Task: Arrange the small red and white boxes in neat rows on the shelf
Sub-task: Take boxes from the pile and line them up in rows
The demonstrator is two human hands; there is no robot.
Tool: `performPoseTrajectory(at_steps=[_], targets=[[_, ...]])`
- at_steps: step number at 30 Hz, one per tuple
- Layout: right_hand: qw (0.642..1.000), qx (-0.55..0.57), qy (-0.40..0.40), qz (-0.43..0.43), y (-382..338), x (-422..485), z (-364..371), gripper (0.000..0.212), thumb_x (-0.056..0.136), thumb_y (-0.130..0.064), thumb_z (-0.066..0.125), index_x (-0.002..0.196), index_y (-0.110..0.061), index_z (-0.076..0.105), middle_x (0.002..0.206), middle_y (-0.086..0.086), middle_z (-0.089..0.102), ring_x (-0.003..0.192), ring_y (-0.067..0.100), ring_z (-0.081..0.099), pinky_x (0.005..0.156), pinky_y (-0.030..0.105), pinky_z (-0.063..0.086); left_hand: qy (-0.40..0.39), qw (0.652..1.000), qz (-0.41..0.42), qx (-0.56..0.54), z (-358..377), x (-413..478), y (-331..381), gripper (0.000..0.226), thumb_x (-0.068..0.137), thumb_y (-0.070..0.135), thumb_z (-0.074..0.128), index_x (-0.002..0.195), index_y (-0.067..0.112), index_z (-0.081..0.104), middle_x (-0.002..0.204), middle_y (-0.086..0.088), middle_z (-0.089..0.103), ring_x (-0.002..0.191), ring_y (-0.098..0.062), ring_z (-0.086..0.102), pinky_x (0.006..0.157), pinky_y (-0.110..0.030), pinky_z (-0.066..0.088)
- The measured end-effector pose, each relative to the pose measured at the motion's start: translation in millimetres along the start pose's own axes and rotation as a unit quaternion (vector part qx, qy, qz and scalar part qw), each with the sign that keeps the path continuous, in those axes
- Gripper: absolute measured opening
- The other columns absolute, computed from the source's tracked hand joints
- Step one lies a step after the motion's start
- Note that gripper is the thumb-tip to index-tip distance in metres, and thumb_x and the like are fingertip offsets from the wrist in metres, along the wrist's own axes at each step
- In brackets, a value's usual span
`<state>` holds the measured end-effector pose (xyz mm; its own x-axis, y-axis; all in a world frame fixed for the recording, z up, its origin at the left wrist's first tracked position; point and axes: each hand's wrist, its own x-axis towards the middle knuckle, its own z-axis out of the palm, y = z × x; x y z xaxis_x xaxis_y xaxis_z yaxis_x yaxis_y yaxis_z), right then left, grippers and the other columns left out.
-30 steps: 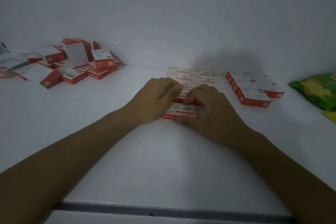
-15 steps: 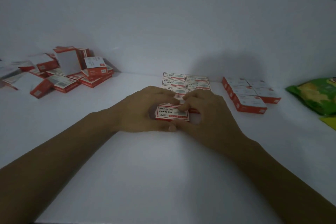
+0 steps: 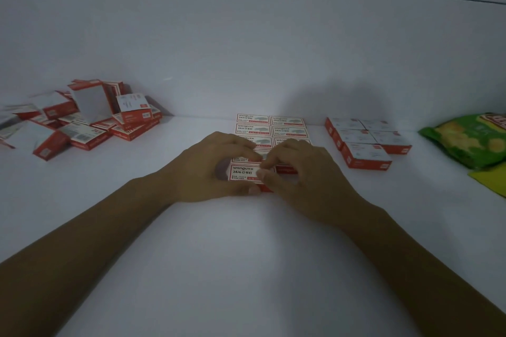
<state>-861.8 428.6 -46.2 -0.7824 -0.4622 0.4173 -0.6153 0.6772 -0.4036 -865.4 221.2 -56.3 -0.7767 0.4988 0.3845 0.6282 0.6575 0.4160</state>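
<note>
Clamps left hand (image 3: 202, 169) and right hand (image 3: 306, 175) on the front box (image 3: 243, 172), left thumb newly hooked round its near edge, squaring it against the neat block (image 3: 287, 130) on the shelf (image 3: 246, 254), likely its final seating

The shelf (image 3: 246, 254) is white. The rowed staple boxes (image 3: 273, 128) have white tops with red borders and dark print; the front staple box (image 3: 243, 172) has a red side too. The heaped boxes (image 3: 90, 120) and the right-hand block (image 3: 367, 139) show white faces and red sides. The snack bag (image 3: 471, 139) is green with pale yellow patches, possibly crackers; the packet (image 3: 492, 178) beside it is yellow.
</note>
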Motion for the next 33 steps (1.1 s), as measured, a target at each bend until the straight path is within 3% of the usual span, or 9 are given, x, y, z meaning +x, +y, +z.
performPoseTrajectory(at_steps=[5,8,12,17,23,27,30,33], targets=[[1.000,-0.024,-0.014,0.012,-6.1,-0.2,-3.8,0.029,0.083,-0.038,0.048,0.088,-0.017,0.067,0.090,-0.003,0.066,0.081,0.014,0.057,0.077,0.038,0.047,0.000,1.000,-0.019,0.009,0.5,-1.8,5.0,0.062,0.065,0.065,0.057,0.115,0.030,0.061,0.120,0.011,0.056,0.114,-0.007,0.046,0.097,-0.024,0.036],[0.996,-0.057,-0.063,0.024,-17.5,5.8,-16.4,0.017,0.085,-0.027,0.056,0.093,-0.019,0.069,0.096,-0.001,0.068,0.084,0.015,0.059,0.079,0.032,0.047,-0.006,0.999,-0.034,0.041,-0.6,-2.7,11.1,0.068,0.067,0.065,0.058,0.123,0.026,0.054,0.122,0.007,0.057,0.113,-0.013,0.047,0.095,-0.036,0.042],[0.992,-0.117,-0.045,0.025,-42.4,15.7,-26.4,0.016,0.083,-0.023,0.055,0.094,-0.023,0.067,0.100,-0.004,0.068,0.091,0.015,0.059,0.076,0.025,0.039,-0.038,0.997,-0.043,0.050,-10.1,-5.9,17.5,0.080,0.068,0.072,0.053,0.136,0.033,0.034,0.134,0.006,0.049,0.119,-0.014,0.045,0.096,-0.034,0.041],[0.999,-0.024,0.001,0.026,-90.9,27.1,1.5,0.010,0.082,-0.022,0.056,0.088,-0.025,0.063,0.091,-0.007,0.066,0.088,0.012,0.059,0.081,0.033,0.046,-0.030,0.995,-0.038,0.088,-43.6,-51.4,1.0,0.070,0.082,0.063,0.045,0.142,0.032,0.027,0.145,0.007,0.038,0.130,-0.012,0.036,0.102,-0.028,0.031],[1.000,-0.003,-0.007,-0.026,-170.8,53.4,74.4,0.018,0.086,-0.025,0.055,0.102,-0.021,0.061,0.107,-0.004,0.064,0.099,0.013,0.057,0.089,0.031,0.044,-0.001,0.982,-0.114,0.152,-111.1,-139.1,-50.1,0.063,0.082,0.067,0.043,0.136,0.035,0.037,0.141,0.012,0.044,0.125,-0.011,0.044,0.099,-0.028,0.035],[0.994,-0.062,-0.085,-0.024,-215.6,76.3,109.1,0.035,0.088,-0.036,0.056,0.120,-0.022,0.053,0.128,-0.002,0.055,0.113,0.017,0.052,0.094,0.032,0.043,-0.021,0.977,-0.156,0.147,-141.9,-190.3,-83.5,0.054,0.083,0.066,0.037,0.125,0.035,0.050,0.126,0.012,0.057,0.107,-0.006,0.055,0.094,-0.029,0.047],[0.979,-0.174,-0.102,-0.039,-235.9,95.1,129.9,0.045,0.088,-0.040,0.053,0.128,-0.020,0.045,0.132,0.002,0.050,0.116,0.021,0.050,0.095,0.036,0.045,-0.036,0.981,-0.139,0.132,-156.8,-209.1,-93.0,0.050,0.085,0.061,0.040,0.123,0.032,0.056,0.127,0.012,0.058,0.110,-0.008,0.054,0.099,-0.028,0.043],[0.985,-0.158,-0.059,-0.032,-246.5,109.5,151.1,0.048,0.089,-0.038,0.053,0.133,-0.020,0.043,0.138,0.003,0.046,0.121,0.024,0.046,0.098,0.041,0.044,-0.035,0.980,-0.079,0.181,-169.2,-213.3,-102.6,0.044,0.088,0.055,0.040,0.119,0.031,0.059,0.121,0.012,0.062,0.105,-0.008,0.058,0.089,-0.022,0.045]])
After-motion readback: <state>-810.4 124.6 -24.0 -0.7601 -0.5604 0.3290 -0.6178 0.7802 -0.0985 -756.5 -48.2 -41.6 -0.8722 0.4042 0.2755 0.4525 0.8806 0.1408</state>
